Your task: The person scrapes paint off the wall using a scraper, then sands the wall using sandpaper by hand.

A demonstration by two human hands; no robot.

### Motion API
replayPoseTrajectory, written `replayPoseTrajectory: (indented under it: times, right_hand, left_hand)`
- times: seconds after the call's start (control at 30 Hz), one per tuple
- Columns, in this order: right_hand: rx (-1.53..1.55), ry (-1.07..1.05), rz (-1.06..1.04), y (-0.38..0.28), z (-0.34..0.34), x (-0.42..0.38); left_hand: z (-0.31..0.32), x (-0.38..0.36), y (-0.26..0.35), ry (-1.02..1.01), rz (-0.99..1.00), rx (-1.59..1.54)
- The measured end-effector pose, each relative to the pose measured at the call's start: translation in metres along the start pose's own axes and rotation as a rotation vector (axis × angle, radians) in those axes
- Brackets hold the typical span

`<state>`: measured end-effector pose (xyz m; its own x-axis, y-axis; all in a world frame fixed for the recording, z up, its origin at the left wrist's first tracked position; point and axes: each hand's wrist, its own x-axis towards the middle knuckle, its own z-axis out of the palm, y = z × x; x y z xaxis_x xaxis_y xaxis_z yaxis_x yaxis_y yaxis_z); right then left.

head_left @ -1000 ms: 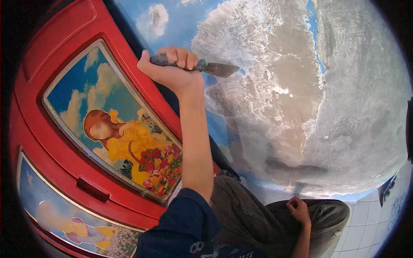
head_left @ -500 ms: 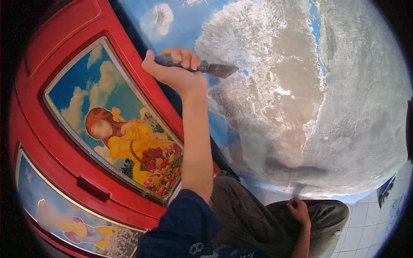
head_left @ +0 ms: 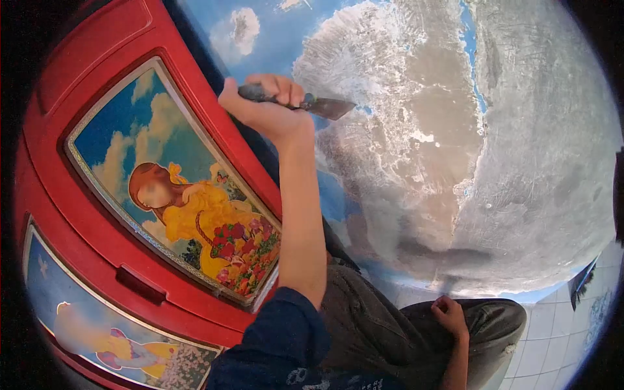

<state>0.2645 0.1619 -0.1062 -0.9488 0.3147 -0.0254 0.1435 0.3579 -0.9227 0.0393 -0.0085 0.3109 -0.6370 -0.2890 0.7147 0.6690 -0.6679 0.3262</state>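
My left hand is raised in front of the wall, its fingers wrapped round the dark handle of a small trowel. The angular metal blade points right, its tip by a small blue paint patch on the wall; whether it touches is unclear. Grey and whitish bare areas cover much of this wall, with blue paint along its left side. My right hand rests on my bent leg, fingers loosely curled, with nothing visible in them.
On the left stands a red cabinet with framed pictures, its edge close to my left forearm. White floor tiles show at the lower right, below the wall's bottom edge. A dark object is at the far right by the wall's base.
The trowel and my left hand have shifted very slightly left in view, the blade tip a little lower. My right hand stays on my leg.
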Motion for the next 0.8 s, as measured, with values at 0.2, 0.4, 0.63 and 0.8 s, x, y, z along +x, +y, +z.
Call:
replayPoseTrajectory:
  times: [0.2, 0.4, 0.63, 0.8]
  right_hand:
    - [-0.022, -0.007, 0.023, 0.006, 0.005, 0.000]
    - [-0.006, -0.015, 0.010, 0.006, 0.005, 0.001]
    - [-0.056, 0.004, 0.015, 0.001, 0.002, 0.000]
    - [0.001, 0.014, 0.008, 0.001, -0.003, -0.001]
  left_hand:
    - [0.006, 0.000, -0.008, -0.060, -0.043, -0.048]
    - [0.006, 0.002, 0.002, -0.099, 0.048, -0.019]
    - [0.008, -0.001, 0.004, -0.244, -0.016, -0.025]
    - [0.014, 0.001, 0.024, -0.357, -0.013, -0.105]
